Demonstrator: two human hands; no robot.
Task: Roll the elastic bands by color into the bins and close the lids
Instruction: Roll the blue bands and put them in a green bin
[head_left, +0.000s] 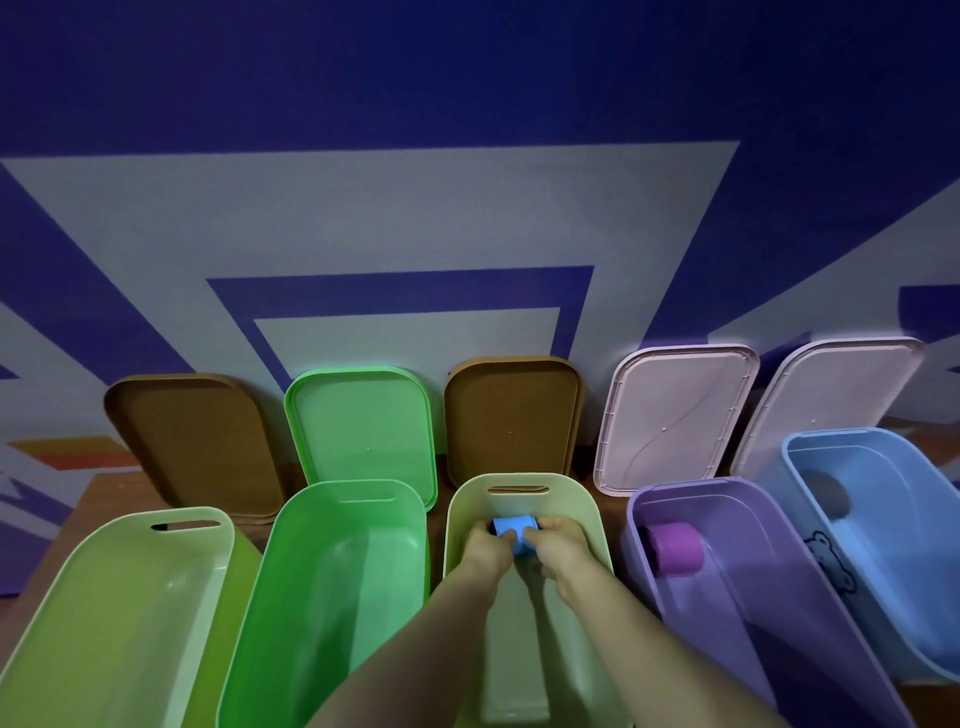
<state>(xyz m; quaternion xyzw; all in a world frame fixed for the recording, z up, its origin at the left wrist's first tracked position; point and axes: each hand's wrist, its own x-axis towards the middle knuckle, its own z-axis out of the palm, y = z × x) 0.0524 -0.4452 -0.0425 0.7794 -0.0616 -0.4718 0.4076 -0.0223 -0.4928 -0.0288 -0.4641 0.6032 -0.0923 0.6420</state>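
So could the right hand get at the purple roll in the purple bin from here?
Probably yes. The purple roll lies in the lidless purple bin, next to the right hand, though that hand and the left hand hold the blue roll.

A rolled blue elastic band (511, 531) was gripped by the left hand (488, 545) and right hand (551, 545) inside the pale green plastic bin (592, 499), just beside its far wall.

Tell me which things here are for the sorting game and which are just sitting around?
For the game:
- blue band roll, held by the left hand and right hand
- purple band roll
- five bins, like the pale green bin and the purple bin
- five lids, like the bright green lid

Just there:
- patterned wall
- wooden floor
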